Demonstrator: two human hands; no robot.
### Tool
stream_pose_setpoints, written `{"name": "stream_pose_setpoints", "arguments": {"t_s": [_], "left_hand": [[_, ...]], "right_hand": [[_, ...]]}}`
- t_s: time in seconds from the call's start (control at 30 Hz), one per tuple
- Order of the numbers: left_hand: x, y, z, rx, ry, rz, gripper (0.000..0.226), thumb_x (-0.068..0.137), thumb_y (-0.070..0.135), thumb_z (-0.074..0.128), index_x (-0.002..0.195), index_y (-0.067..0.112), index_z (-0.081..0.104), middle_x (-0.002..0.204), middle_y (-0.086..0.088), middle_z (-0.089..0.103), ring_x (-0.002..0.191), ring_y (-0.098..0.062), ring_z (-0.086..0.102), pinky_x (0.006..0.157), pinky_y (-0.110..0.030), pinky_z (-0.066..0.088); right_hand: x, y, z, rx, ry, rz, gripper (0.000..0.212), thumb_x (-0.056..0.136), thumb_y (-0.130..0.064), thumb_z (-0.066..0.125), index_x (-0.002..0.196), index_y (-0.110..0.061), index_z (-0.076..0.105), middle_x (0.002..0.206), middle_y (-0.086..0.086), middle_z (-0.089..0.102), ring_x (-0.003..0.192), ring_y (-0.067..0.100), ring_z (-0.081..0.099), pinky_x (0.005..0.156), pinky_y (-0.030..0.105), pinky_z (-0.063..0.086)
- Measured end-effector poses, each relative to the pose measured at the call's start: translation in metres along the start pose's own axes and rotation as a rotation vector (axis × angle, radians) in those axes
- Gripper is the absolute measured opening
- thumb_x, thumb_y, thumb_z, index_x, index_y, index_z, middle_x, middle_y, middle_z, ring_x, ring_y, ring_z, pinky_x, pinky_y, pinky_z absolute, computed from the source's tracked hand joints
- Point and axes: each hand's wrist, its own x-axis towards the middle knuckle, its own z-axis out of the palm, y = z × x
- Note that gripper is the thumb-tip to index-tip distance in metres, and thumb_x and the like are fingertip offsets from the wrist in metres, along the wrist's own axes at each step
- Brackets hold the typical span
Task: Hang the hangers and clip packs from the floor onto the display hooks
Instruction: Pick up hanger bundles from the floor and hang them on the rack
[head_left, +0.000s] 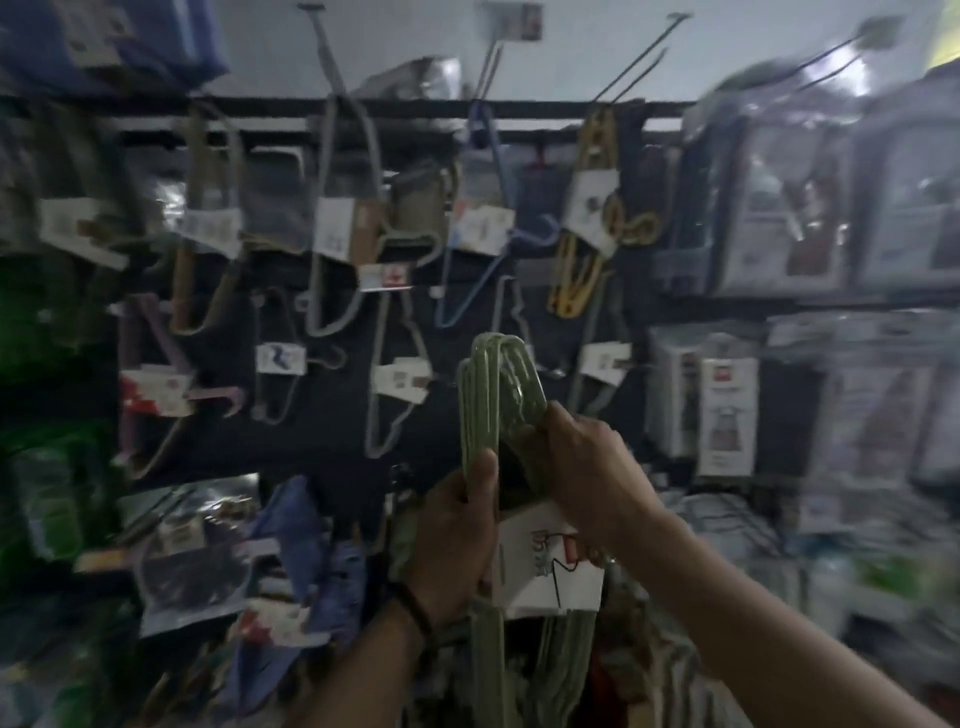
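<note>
Green hangers (501, 374) are sitting in a bunch between both hands, and their curved tops are poking up above the fingers. The left hand (457, 525) is wrapping its fingers (483, 467) tight round the thin necks. The right hand (587, 467) is squeezing the bunch just under the curved tops, with its fingers curled and clamped on it. A white paper card (540, 571) is hanging on the bunch below the right fingers. The long bottoms are dangling down under both wrists.

The bunch is not resting on any hook yet. Past the fingertips, a dark board (322, 415) is holding lots of other hangers. A grey hanger (395, 400) is hanging just beyond the left fingers. Long wire hooks (641, 54) are sticking out high above both hands. Everything is looking blurry, so I cannot tell which hook near the fingertips is free.

Here is what I think could go wrong. The curved tops are spreading apart a little, so a hook may be catching only some of them, and the rest may be sliding out and falling. The bunch may be bumping the grey hanger and knocking it off. If the fingers are letting go too early, the whole bunch may be dropping to the floor.
</note>
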Motion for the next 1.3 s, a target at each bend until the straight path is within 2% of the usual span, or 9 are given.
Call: {"name": "stream_pose_setpoints", "arguments": {"t_s": [0.07, 0.17, 0.53, 0.7, 0.77, 0.9, 1.03, 1.2, 1.3], "left_hand": [[0.004, 0.015, 0.047, 0.031, -0.054, 0.002, 0.056, 0.1, 0.068, 0.031, 0.08, 0.032, 0.07, 0.075, 0.018, 0.074, 0.067, 0.011, 0.066, 0.066, -0.006, 0.048], [0.015, 0.019, 0.107, 0.08, -0.062, 0.061, 0.066, 0.097, 0.067, 0.032, 0.076, 0.023, 0.076, 0.07, 0.003, 0.073, 0.064, -0.01, 0.068, 0.06, -0.023, 0.049], [0.116, -0.014, 0.165, 0.211, -0.056, 0.066, 0.068, 0.095, 0.049, 0.072, 0.04, 0.021, 0.042, 0.037, 0.008, 0.037, 0.035, -0.009, 0.036, 0.046, -0.025, 0.032], [0.192, -0.032, 0.143, 0.466, -0.078, 0.303, 0.02, 0.103, 0.045, 0.058, 0.102, 0.026, 0.065, 0.06, 0.009, 0.065, 0.054, -0.005, 0.061, 0.054, -0.024, 0.042], [0.216, -0.032, 0.134, 0.58, -0.075, 0.426, 0.045, 0.103, 0.057, 0.043, 0.128, 0.023, 0.059, 0.075, 0.004, 0.069, 0.066, -0.008, 0.065, 0.059, -0.024, 0.047], [0.259, -0.029, 0.123, 0.531, -0.109, 0.648, 0.047, 0.102, 0.055, 0.037, 0.142, 0.034, 0.05, 0.075, 0.008, 0.068, 0.057, -0.009, 0.065, 0.057, -0.037, 0.057], [0.293, -0.031, 0.132, 0.518, -0.109, 0.858, 0.032, 0.108, 0.044, 0.046, 0.127, 0.026, 0.065, 0.076, 0.017, 0.061, 0.065, -0.002, 0.064, 0.062, -0.007, 0.047], [0.313, -0.024, 0.164, 0.444, -0.467, 0.827, 0.031, 0.106, 0.033, 0.049, 0.135, 0.041, 0.059, 0.093, 0.026, 0.066, 0.059, -0.006, 0.069, 0.058, -0.018, 0.056], [0.321, -0.02, 0.187, 0.426, -0.56, 0.761, 0.035, 0.106, 0.036, 0.047, 0.138, 0.048, 0.05, 0.11, 0.037, 0.063, 0.063, -0.013, 0.072, 0.063, -0.018, 0.057]], "right_hand": [[-0.005, 0.045, -0.026, -0.015, 0.018, 0.051, 0.011, 0.105, -0.034, 0.049, 0.099, -0.026, 0.045, 0.083, -0.005, 0.06, 0.066, 0.025, 0.064, 0.058, 0.039, 0.052], [-0.016, 0.099, -0.061, -0.085, 0.045, 0.052, 0.009, 0.106, -0.028, 0.051, 0.1, -0.024, 0.045, 0.078, -0.008, 0.056, 0.062, 0.021, 0.063, 0.056, 0.04, 0.054], [0.007, 0.227, -0.103, -0.168, 0.069, 0.134, 0.031, 0.107, -0.047, 0.03, 0.102, -0.024, 0.05, 0.075, -0.008, 0.061, 0.054, 0.009, 0.057, 0.047, 0.024, 0.046], [0.053, 0.257, -0.08, -0.17, 0.037, 0.166, 0.026, 0.109, -0.047, 0.038, 0.103, -0.023, 0.042, 0.072, -0.006, 0.055, 0.051, 0.009, 0.046, 0.045, 0.024, 0.032], [0.074, 0.265, -0.071, -0.182, 0.035, 0.149, 0.026, 0.109, -0.047, 0.038, 0.105, -0.021, 0.042, 0.073, -0.004, 0.057, 0.052, 0.012, 0.049, 0.046, 0.028, 0.033], [0.11, 0.278, -0.054, -0.222, -0.001, 0.158, 0.023, 0.11, -0.044, 0.04, 0.103, -0.021, 0.039, 0.072, -0.008, 0.046, 0.056, 0.014, 0.048, 0.046, 0.024, 0.026], [0.137, 0.294, -0.036, -0.206, -0.044, 0.211, 0.021, 0.11, -0.043, 0.041, 0.102, -0.023, 0.04, 0.081, -0.005, 0.05, 0.059, 0.007, 0.041, 0.052, 0.027, 0.03], [0.166, 0.317, -0.021, -0.177, -0.035, 0.252, 0.024, 0.11, -0.045, 0.039, 0.108, -0.022, 0.045, 0.085, 0.001, 0.062, 0.067, 0.02, 0.059, 0.058, 0.04, 0.051], [0.177, 0.321, -0.024, -0.207, 0.043, 0.248, 0.023, 0.11, -0.043, 0.038, 0.11, -0.021, 0.044, 0.079, -0.002, 0.057, 0.059, 0.016, 0.052, 0.048, 0.034, 0.039]]}}
